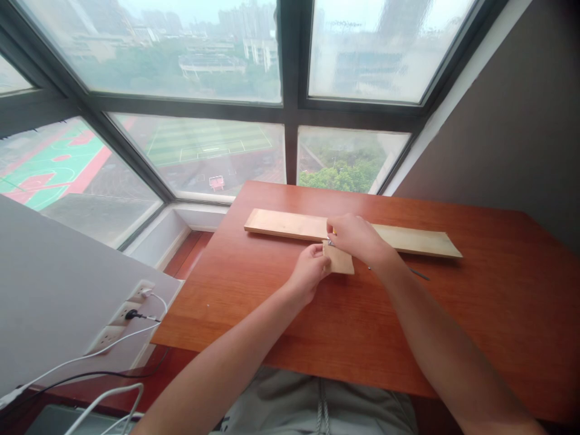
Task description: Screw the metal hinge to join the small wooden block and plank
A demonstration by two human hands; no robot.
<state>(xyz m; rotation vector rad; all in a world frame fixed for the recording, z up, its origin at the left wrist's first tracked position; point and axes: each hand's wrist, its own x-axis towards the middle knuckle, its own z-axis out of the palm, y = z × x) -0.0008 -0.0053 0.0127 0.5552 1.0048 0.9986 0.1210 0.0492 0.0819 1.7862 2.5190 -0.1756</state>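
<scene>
My left hand [312, 269] grips a small, thin wooden board [341, 261] by its left edge, fingers closed, just above the table. Above the board's far edge, my right hand [356, 234] is closed in a pinch. A bit of yellow and a small shiny metal piece [330, 243] show at its fingertips, too small to name. Behind both hands a long pale wooden plank [290, 223] lies across the table, its middle hidden by my right hand.
The reddish-brown wooden table [254, 320] stands by large windows. A thin dark rod [419, 274] and a tiny dark object [369, 267] lie near my right forearm. Wall sockets [122, 314] with plugged-in cables [81, 357] are at the lower left.
</scene>
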